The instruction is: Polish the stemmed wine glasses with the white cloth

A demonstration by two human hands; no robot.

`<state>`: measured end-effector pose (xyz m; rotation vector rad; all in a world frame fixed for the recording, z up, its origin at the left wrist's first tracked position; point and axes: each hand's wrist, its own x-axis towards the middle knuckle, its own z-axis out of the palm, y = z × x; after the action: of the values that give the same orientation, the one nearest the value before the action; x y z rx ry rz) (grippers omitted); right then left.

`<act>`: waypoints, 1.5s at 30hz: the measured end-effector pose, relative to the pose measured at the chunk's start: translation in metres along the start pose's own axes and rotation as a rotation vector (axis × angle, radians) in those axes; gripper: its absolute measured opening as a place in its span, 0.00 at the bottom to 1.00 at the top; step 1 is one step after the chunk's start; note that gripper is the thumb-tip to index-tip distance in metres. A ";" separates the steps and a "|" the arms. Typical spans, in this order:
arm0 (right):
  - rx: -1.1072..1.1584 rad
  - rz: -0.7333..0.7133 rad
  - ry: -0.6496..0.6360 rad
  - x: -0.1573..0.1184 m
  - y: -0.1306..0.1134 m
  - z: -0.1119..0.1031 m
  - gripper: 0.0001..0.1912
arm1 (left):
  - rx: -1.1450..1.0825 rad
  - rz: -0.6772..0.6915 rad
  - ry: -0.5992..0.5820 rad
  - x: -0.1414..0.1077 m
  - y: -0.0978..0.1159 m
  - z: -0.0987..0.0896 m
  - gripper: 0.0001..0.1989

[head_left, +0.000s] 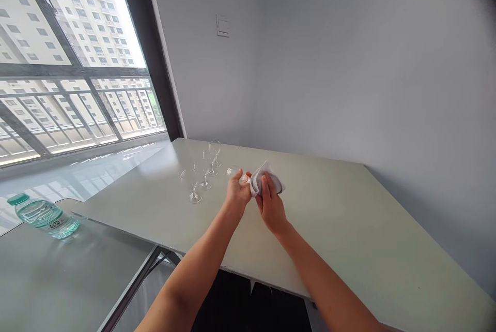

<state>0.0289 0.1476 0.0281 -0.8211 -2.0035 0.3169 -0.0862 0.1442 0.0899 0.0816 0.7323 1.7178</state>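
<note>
My left hand (238, 191) is closed around a stemmed glass (232, 171) held on its side above the table. One end of the glass sticks out to the left of my thumb; the rest is hidden by my fingers and a cloth. My right hand (271, 207) grips the white cloth (266, 169) and presses it against the glass's right end, fingers pointing up. To the left of my hands, several stemmed glasses stand upright in a row, the nearest glass (195, 197) toward me and the farthest glass (214, 148) near the back edge.
The pale table (329, 218) reaches to the grey walls behind and on the right. At lower left, a bottle of water (48, 216) with a green cap stands on a lower grey table (77, 280). A window (70, 63) with railings is on the left.
</note>
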 end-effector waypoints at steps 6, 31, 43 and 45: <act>0.173 0.145 0.052 -0.010 -0.002 0.018 0.23 | -0.202 0.170 0.006 -0.004 0.004 0.004 0.07; -0.317 0.595 -0.057 0.048 0.116 -0.072 0.11 | 1.603 0.737 -0.389 0.014 -0.046 -0.038 0.30; -0.567 0.934 0.024 0.049 0.250 -0.124 0.14 | 1.763 0.625 -0.372 0.029 -0.051 -0.062 0.15; -0.577 0.951 0.030 0.051 0.260 -0.124 0.14 | 1.758 0.630 -0.383 0.029 -0.050 -0.062 0.13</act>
<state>0.2236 0.3627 -0.0043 -2.1158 -1.5481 0.2417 -0.0782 0.1488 0.0052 1.9126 1.7940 0.9810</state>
